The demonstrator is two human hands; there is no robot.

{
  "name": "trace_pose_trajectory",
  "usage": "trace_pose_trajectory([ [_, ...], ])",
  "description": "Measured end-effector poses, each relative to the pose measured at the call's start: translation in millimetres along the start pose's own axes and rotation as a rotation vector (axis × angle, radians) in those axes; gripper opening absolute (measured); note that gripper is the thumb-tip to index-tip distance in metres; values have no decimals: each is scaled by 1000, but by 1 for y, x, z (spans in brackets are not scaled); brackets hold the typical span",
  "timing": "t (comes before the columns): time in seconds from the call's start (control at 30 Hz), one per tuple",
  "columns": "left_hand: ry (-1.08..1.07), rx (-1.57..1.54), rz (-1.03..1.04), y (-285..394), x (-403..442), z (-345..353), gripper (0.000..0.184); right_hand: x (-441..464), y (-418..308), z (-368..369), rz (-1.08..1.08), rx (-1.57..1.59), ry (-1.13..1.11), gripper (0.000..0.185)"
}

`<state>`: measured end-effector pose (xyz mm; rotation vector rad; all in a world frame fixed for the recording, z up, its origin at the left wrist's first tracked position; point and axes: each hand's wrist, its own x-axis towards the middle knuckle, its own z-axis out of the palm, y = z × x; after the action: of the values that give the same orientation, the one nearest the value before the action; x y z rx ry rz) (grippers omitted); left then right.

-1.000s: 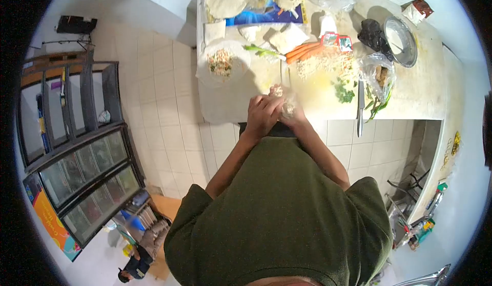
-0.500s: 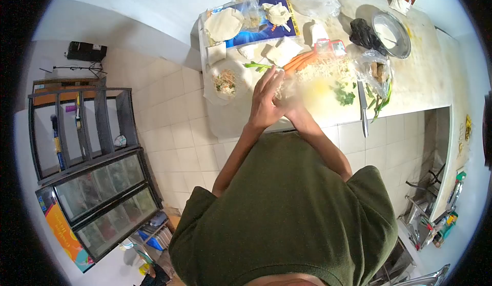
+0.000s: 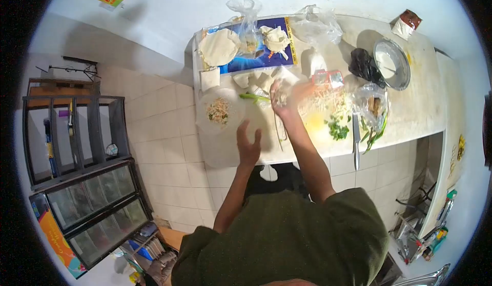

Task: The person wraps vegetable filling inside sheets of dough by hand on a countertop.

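Note:
My left hand (image 3: 249,143) is above the front part of the table, fingers spread and holding nothing. To its upper left sits a clear plastic bowl or sheet (image 3: 203,123) with a shredded mixture (image 3: 218,110) on it. My right hand (image 3: 285,109) is farther in, its fingers curled round something pale and see-through that blur keeps me from making out. Thin stick-like pieces (image 3: 278,132) lie below that hand. Green onion pieces (image 3: 252,97) are just left of it. To its right spread pale shreds (image 3: 323,100) and chopped green leaves (image 3: 337,128).
A knife (image 3: 356,140) lies with its handle over the table's front edge. Green onions (image 3: 376,132), a plastic bag (image 3: 371,100), a black bag (image 3: 365,66) and a metal bowl (image 3: 406,76) are at right. Round pale wrappers (image 3: 219,46) rest on a blue sheet (image 3: 261,55).
My hands, close together before, have separated. The left moved down and left and opened; the right stays over the food. The camera view has shifted, with the table lower in the picture.

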<state>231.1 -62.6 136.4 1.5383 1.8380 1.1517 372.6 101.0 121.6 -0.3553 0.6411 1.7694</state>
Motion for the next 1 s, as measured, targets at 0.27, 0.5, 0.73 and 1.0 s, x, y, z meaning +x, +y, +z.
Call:
trace_pose_trajectory([
  [0.27,-156,149,-434,-110,-92,-39,50,235,-81,82,-662,-559,-84,24],
  [0.5,-164,133,-628,-106,-97,-41,46,314,-89,54,-1552,-1996,-320,21],
  [0.73,-139,97,-765,-97,-95,-33,46,318,-87,53,-1751,-2196,-359,16],
  [1.0,-158,72,-726,-97,-81,-36,48,317,-95,51,-1575,-2399,-335,29],
])
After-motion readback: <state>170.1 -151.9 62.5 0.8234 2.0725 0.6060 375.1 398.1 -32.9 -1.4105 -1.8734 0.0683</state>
